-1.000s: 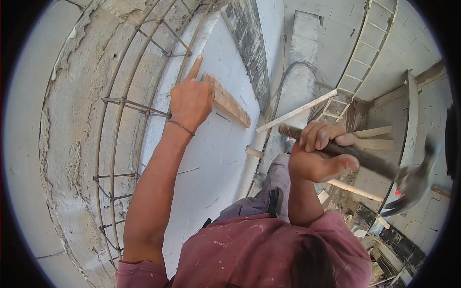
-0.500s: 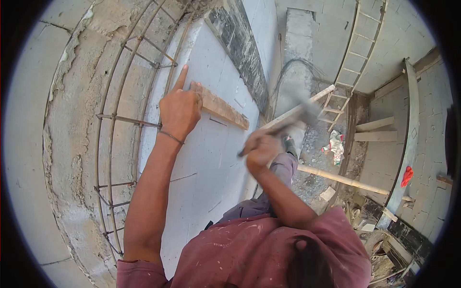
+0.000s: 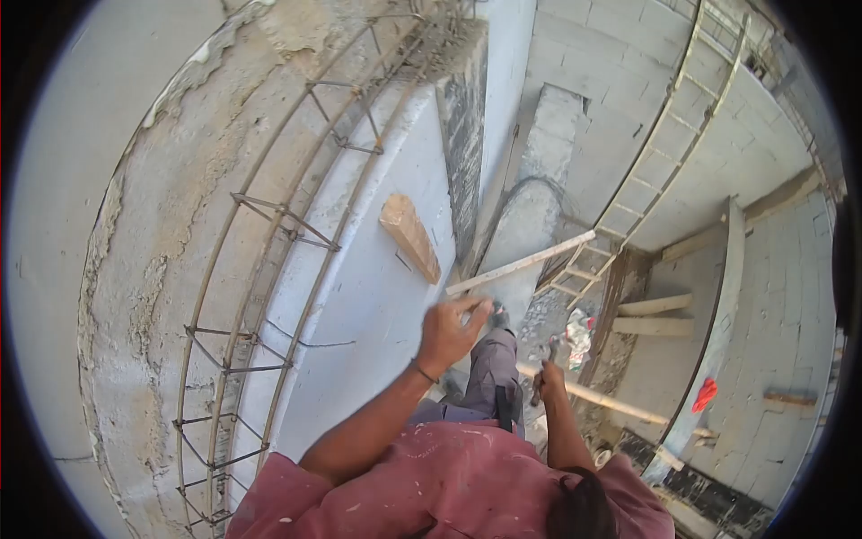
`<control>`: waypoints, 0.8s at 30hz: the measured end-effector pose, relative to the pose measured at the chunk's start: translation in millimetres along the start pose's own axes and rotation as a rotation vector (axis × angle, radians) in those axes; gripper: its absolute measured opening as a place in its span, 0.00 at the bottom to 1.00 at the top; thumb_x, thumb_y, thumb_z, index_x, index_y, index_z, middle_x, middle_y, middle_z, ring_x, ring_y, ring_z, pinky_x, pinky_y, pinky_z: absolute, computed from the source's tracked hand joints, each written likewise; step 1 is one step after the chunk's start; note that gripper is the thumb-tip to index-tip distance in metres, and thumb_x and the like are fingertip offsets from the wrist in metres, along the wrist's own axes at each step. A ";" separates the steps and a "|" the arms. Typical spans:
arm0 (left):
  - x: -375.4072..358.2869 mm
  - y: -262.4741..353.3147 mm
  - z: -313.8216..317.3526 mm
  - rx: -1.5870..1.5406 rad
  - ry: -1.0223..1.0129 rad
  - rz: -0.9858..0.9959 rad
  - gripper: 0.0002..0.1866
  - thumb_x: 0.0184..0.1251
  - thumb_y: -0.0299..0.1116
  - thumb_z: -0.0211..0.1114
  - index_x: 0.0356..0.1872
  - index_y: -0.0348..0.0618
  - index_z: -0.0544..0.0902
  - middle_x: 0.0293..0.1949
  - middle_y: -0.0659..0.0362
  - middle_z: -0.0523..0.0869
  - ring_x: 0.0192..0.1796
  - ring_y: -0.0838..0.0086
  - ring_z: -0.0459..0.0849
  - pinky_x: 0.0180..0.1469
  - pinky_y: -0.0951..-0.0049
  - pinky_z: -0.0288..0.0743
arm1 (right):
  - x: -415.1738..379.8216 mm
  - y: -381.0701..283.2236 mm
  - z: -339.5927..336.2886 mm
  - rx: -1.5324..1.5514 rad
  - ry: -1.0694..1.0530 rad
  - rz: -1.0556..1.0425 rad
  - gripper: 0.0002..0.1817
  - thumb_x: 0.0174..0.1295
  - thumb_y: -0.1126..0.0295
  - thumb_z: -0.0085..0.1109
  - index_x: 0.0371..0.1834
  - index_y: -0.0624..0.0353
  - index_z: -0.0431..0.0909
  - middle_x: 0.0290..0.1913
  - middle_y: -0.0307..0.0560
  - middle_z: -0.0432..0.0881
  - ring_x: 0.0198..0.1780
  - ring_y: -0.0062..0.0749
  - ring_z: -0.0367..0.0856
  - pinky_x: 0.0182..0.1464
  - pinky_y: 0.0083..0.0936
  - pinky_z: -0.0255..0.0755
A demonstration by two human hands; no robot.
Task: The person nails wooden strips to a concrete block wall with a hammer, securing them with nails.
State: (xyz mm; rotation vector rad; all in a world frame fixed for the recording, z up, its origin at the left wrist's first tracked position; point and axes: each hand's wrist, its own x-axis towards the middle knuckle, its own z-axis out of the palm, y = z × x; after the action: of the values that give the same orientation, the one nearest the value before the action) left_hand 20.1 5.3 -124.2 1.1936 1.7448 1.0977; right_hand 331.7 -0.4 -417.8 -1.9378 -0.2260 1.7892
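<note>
My left hand [image 3: 452,336] is drawn in front of my body, thumb and fingers brought together in a pinch. Whatever sits between those fingertips, if anything, is too small to make out. Low at my right side, my right hand [image 3: 551,384] is wrapped round a hammer [image 3: 552,348], its head upward. A short wooden board [image 3: 410,239] lies against the white panel [image 3: 359,310], apart from both hands.
A rebar cage [image 3: 235,332] runs along the panel's left edge beside rough concrete. Ahead stand a grey beam [image 3: 548,135] and a ladder [image 3: 672,135]. A timber strip [image 3: 521,262] slants past my leg, and a pole [image 3: 611,401] crosses the rubble at right.
My left hand has left the board and come back toward my body. My right hand has lowered the hammer to my right side. The whole view has shifted.
</note>
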 end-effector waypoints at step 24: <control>212.6 -195.8 -1.3 -2.412 0.857 -0.794 0.24 0.81 0.48 0.45 0.51 0.48 0.88 0.50 0.55 0.91 0.49 0.59 0.92 0.50 0.56 0.89 | -66.8 -51.0 -70.7 -1.081 0.289 -0.355 0.21 0.70 0.53 0.61 0.37 0.65 0.81 0.22 0.44 0.78 0.23 0.33 0.76 0.26 0.41 0.69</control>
State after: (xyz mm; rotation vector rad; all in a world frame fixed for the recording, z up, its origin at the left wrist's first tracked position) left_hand -104.9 167.8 -327.9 -1.3825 0.0767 1.8477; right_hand 402.2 -2.4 -333.5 -2.5469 -1.5726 1.1772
